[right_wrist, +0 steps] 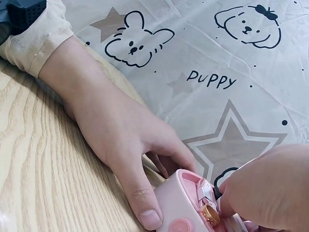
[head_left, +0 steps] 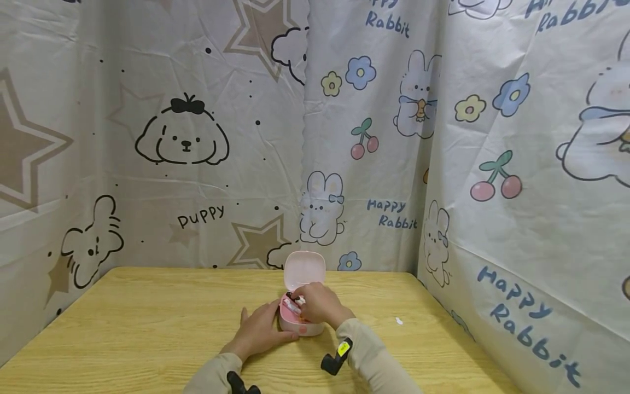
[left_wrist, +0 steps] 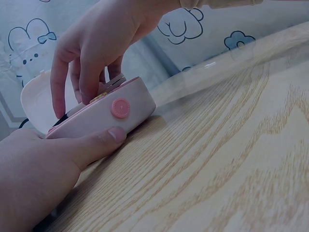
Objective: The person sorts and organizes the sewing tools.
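A small pink box (head_left: 290, 328) with rounded corners stands on the table, its hinged lid (head_left: 304, 269) raised at the back. On its front is a round, darker pink button (left_wrist: 120, 108). My left hand (head_left: 260, 330) grips the box from the left, thumb along the front and fingers round the side. Fingers of my right hand (head_left: 320, 304) reach down into the box, close to a small black thing (right_wrist: 217, 192); whether they pinch it is hidden. Also inside are a gold-coloured ring-like band (right_wrist: 210, 215) and a white-and-pink piece (head_left: 291, 306).
The box stands on a light wood table (head_left: 147, 323). A small white scrap (head_left: 399, 320) lies to the right of it. Printed curtains (head_left: 206, 180) hang behind the table and along both sides. Black wrist devices (head_left: 337, 357) are worn over the beige sleeves.
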{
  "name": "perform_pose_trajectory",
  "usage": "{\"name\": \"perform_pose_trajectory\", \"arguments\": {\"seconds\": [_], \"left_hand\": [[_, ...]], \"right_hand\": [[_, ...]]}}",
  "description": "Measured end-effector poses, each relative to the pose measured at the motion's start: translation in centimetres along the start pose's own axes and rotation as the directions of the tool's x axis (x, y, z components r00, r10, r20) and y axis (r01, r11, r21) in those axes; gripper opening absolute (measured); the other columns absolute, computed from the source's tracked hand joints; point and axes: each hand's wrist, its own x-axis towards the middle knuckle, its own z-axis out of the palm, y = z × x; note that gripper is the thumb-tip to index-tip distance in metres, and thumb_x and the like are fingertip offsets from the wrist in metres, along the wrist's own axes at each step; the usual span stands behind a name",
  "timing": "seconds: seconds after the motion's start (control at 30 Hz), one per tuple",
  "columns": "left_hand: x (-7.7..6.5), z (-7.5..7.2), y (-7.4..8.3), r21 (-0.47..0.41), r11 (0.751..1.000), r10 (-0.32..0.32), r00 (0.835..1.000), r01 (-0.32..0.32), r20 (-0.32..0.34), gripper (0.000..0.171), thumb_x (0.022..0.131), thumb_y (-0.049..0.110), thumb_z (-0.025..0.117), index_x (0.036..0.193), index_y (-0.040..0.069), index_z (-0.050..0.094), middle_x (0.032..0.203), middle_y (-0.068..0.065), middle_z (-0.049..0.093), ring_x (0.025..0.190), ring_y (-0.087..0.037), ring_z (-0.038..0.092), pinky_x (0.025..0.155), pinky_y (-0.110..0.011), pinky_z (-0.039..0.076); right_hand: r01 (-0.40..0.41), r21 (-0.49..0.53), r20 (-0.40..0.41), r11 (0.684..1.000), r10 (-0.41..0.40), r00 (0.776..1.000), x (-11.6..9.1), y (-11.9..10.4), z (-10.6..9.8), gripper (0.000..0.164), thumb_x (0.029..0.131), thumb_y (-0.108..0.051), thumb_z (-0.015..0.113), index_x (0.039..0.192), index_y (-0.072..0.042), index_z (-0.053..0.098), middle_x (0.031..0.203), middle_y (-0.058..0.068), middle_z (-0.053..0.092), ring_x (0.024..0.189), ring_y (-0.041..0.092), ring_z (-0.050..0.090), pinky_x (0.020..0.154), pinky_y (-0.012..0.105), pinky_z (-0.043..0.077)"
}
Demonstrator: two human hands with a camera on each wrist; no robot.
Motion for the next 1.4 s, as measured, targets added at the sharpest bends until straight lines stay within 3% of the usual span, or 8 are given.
{"name": "perform_pose_trajectory", "arguments": {"seconds": [0.5,1.4], "left_hand": [[-0.04,0.07,0.02,-0.004,1.000,0.014,1.000,-0.014,-0.010,0.105,0.074,0.069,0.082,0.154,0.009,0.049,0.144,-0.013,0.059,0.134,-0.036,0.053,0.104,-0.087,0.007],[-0.01,0.28,-0.41,0.002,1.000,0.028,1.000,-0.028,-0.013,0.103,0.074,0.067,0.083,0.153,0.010,0.050,0.142,-0.013,0.061,0.132,-0.037,0.055,0.103,-0.087,0.007]], "right_hand": [[-0.019,0.010,-0.004,1.000,0.019,1.000,0.38,0.27,0.30,0.027,0.086,-0.008,0.076,0.111,-0.016,0.080,0.110,-0.001,0.074,0.089,0.013,0.063,0.076,0.035,0.056],[-0.107,0.023,0.003,0.994,0.107,0.994,0.34,-0.08,0.51,0.024,0.087,-0.011,0.077,0.110,-0.016,0.081,0.107,0.000,0.074,0.077,0.014,0.056,0.062,0.029,0.048]]}}
